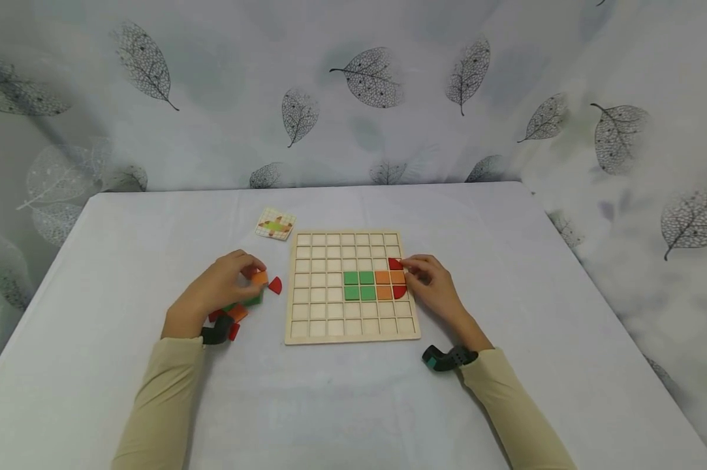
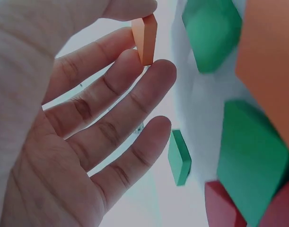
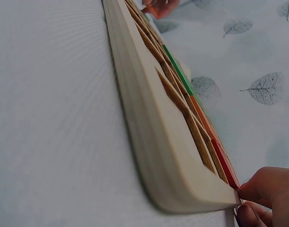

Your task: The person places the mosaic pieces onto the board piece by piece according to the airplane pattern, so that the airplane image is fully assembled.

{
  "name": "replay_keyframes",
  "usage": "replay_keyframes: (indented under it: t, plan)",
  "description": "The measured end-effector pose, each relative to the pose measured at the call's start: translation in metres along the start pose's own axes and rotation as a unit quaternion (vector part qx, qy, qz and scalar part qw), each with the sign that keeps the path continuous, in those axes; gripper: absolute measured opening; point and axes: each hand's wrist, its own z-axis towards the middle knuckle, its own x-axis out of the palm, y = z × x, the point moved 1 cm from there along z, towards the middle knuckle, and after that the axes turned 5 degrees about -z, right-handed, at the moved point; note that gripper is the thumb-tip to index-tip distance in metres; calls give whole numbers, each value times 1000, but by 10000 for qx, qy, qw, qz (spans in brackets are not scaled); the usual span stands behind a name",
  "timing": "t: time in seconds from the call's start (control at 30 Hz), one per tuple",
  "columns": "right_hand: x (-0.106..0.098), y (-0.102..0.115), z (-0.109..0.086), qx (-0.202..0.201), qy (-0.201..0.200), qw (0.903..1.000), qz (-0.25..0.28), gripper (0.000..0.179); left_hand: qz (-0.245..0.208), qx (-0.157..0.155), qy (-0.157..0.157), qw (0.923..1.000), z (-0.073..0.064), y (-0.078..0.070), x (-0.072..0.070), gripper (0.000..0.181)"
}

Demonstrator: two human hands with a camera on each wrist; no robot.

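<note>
My left hand (image 1: 226,281) is over a loose heap of tiles left of the board. Its thumb and fingertips pinch an orange tile (image 2: 146,40), with the other fingers spread loosely. Below it lie green tiles (image 2: 179,156), another orange tile (image 1: 237,313) and red pieces (image 1: 234,331). A separate red wedge (image 1: 275,285) lies by the fingertips. My right hand (image 1: 435,287) touches the right edge of the wooden grid board (image 1: 318,338), fingertips lightly bent beside an upper red piece (image 1: 395,264). Green squares (image 1: 359,285), orange squares (image 1: 390,285) and a lower red piece (image 1: 399,292) sit in the grid.
A small pattern card (image 1: 275,224) lies behind the board's left corner. White cloth covers the table (image 1: 341,405). A leaf-print backdrop (image 1: 371,78) hangs behind it. Each wrist wears a black band (image 1: 449,358).
</note>
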Motion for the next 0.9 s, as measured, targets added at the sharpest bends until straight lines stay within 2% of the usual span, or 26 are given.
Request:
replay_keyframes:
  t: [0.27,0.57,0.9]
  plan:
    - [-1,1,0,-11,-22,10000,35,27,32,299,-52,9995,8,-10,10,25]
    - [-1,2,1,20,-36,10000,-8,26,113,597,199,9980,17,-23,23,28]
    - [-2,2,0,30,-15,10000,44,26,264,795,253,9962,21,-38,30,26]
